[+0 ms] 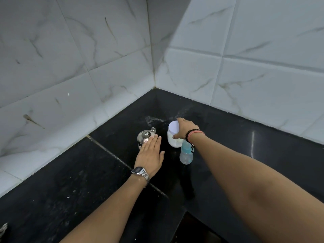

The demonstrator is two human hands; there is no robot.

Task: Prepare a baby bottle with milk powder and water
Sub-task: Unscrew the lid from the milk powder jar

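Observation:
A clear jar of white milk powder (172, 139) with a white lid stands upright on the black counter (73, 181). My right hand (184, 128) grips it from the right, thumb on its side and fingers over the lid's far edge. A translucent baby bottle (185, 154) with a blue top stands just in front of the jar, partly hidden under my right wrist. A small steel kettle (144, 135) with a lid stands to the left. My left hand (151, 155) hovers flat with straight fingers, its fingertips over the kettle's near edge.
White marble-look tiled walls (105, 67) meet in a corner behind the objects. A pale smear of spilled powder or water (154, 119) lies on the counter behind the jar. The counter's front edge drops away at bottom right (192, 218).

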